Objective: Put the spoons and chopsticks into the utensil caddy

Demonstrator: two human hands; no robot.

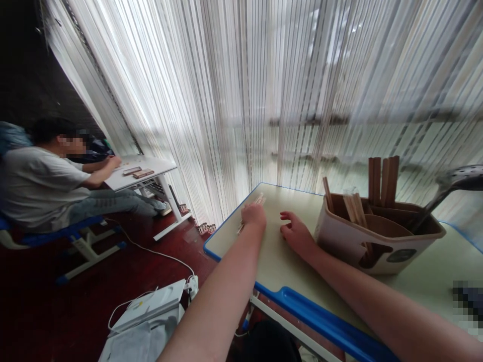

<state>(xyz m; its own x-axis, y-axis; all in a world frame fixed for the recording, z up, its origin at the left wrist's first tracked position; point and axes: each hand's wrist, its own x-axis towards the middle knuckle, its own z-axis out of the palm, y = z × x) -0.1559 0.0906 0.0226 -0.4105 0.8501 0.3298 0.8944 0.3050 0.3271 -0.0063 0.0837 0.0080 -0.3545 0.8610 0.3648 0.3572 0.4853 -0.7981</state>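
Observation:
My left hand is closed round a bundle of thin chopsticks at the far left of the pale tabletop. Their ends poke out above and below the fist, and the grip hides the rest. To its right, my right hand is held over the table with fingers apart and slightly curled, holding nothing. Close beside that hand stands a pinkish-beige utensil holder. Brown wooden chopsticks stand upright in it, with a wrapped lighter bundle leaning in front. A slotted metal spoon tilts out on the right.
The table has a raised blue edge. Behind it hang sheer striped curtains. On the left, a person sits at another white table. A white box-like object with a cable stands low at the left.

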